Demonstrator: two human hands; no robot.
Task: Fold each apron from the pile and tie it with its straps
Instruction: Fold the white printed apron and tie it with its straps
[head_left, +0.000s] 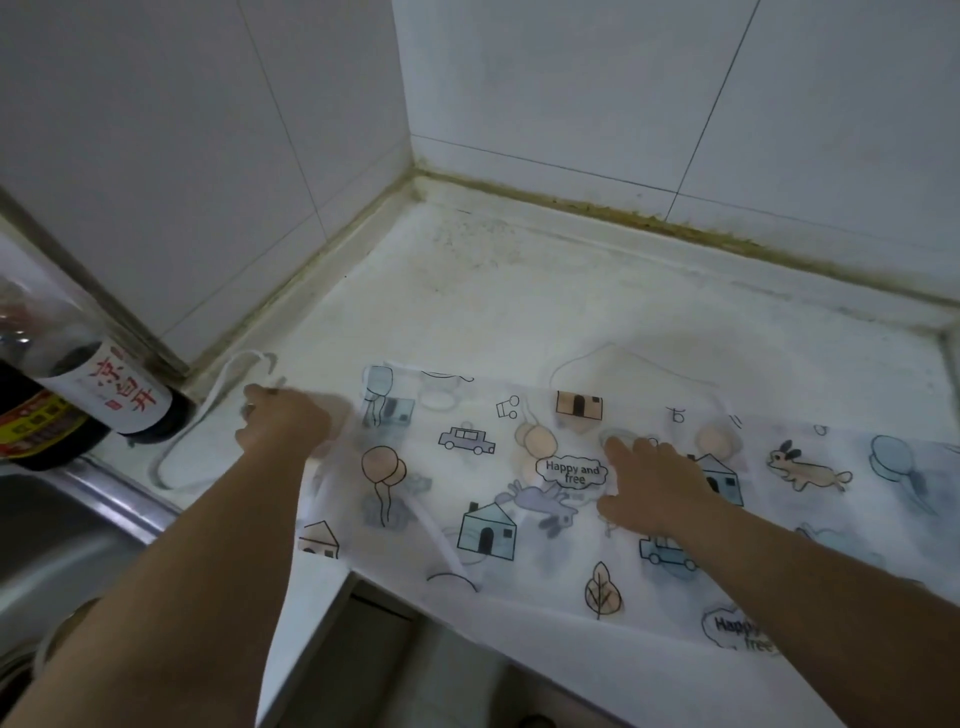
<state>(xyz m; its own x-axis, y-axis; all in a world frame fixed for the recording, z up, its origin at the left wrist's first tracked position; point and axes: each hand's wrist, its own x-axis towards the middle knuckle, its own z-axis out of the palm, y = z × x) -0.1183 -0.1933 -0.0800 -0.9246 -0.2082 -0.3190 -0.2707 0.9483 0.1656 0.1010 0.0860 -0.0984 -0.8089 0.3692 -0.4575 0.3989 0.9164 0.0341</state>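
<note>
White counter (519, 291) — printed apron (545, 564) spread flat, its strap (214, 396) trailing toward two bottles (130, 396).

White apron (519, 519) with cartoon houses, balloons, rabbits

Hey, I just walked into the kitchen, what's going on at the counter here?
A person is working on a see-through cartoon-print apron spread on the white counter. The left-hand grip holds a white strap near the dark bottles, while the right-hand grip presses flat on the cloth. The apron looks folded over in layers and is not yet tied.
</note>
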